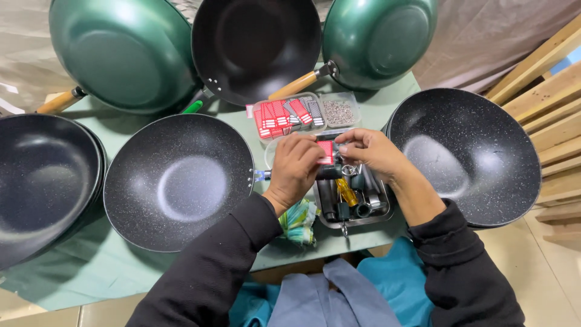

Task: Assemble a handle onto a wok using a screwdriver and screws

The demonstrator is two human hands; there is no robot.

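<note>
I see both hands pinching small red packet [325, 151]: left hand [295, 169], right hand [370, 152] | over metal tray [381, 213] | risk: packet slips into tray clutter, thin fingertip grip.

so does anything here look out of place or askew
Nothing looks spilled or broken. The two green pans lie upside down. Both hands pinch a small red packet above a metal tray of parts.

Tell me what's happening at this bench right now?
A person's left hand and right hand pinch a small red packet between them, above a metal tray of parts. A clear box of red packets sits just beyond. Speckled black woks lie on either side.
</note>
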